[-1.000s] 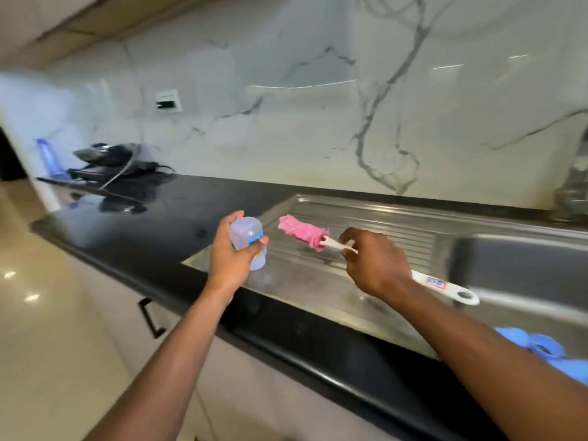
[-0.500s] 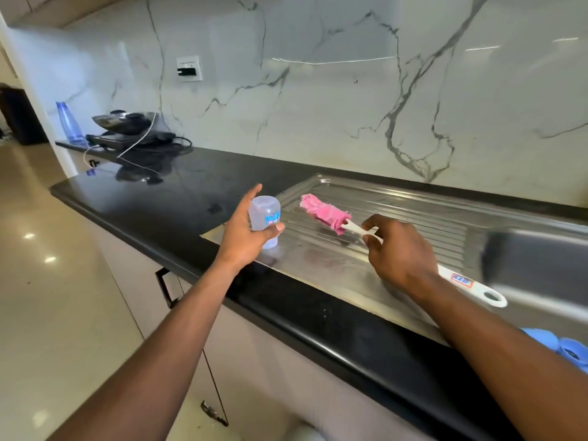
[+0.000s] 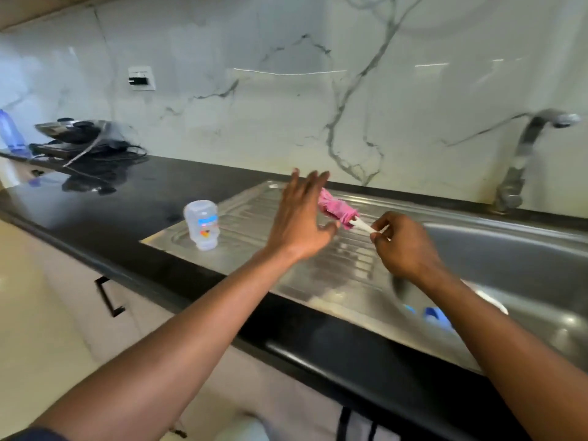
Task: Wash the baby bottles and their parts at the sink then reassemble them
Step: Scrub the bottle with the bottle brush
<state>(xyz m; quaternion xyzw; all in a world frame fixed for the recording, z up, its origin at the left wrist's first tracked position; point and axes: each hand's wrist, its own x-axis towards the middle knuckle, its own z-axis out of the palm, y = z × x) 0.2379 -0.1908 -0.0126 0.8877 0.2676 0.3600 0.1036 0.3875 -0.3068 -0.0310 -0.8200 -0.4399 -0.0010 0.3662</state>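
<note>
A small clear baby bottle (image 3: 202, 225) stands upside down on the left end of the steel drainboard (image 3: 254, 211), free of both hands. My left hand (image 3: 300, 218) hovers to its right with fingers spread, holding nothing, just in front of the pink brush head (image 3: 335, 210). My right hand (image 3: 404, 243) grips the white handle of the bottle brush, whose pink head points up and left over the drainboard. Blue bottle parts (image 3: 432, 313) show partly behind my right forearm at the sink's front edge.
The sink basin (image 3: 509, 259) lies to the right, with a steel tap (image 3: 528, 154) at the back wall. A black countertop (image 3: 127, 198) stretches left to a dark appliance with cables (image 3: 79, 138) and a blue bottle (image 3: 9, 132).
My left hand let go of the baby bottle, leaving it standing on the drainboard, and moved right toward the brush head. My right hand raised the brush slightly.
</note>
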